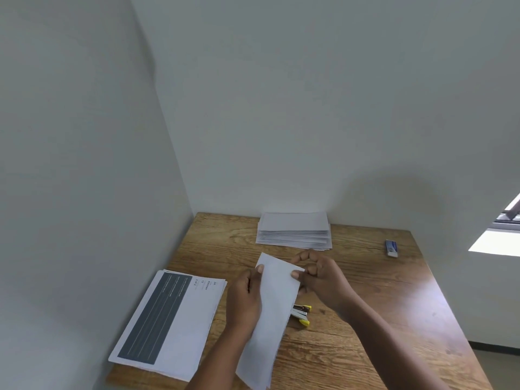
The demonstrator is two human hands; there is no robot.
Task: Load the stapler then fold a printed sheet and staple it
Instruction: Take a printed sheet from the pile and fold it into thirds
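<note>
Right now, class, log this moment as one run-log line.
left hand: holds folded sheet | right hand: pinches its top edge | stapler: on table, untouched | stapling: not yet

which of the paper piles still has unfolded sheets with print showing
The flat stack at the table's near left, with a dark printed block facing up. The pile by the wall holds folded, blank-looking sheets.

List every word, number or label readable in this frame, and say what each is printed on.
"2A" on the top printed sheet of the left stack.
"2 of 2", likely, on the same sheet; small and sideways.
Other words beside them and the lines in its dark panel: too blurred to read.
Small blue box at the table's far right: print too small to read.
Folded sheet held in both hands, far stack, stapler: no text visible.
</note>
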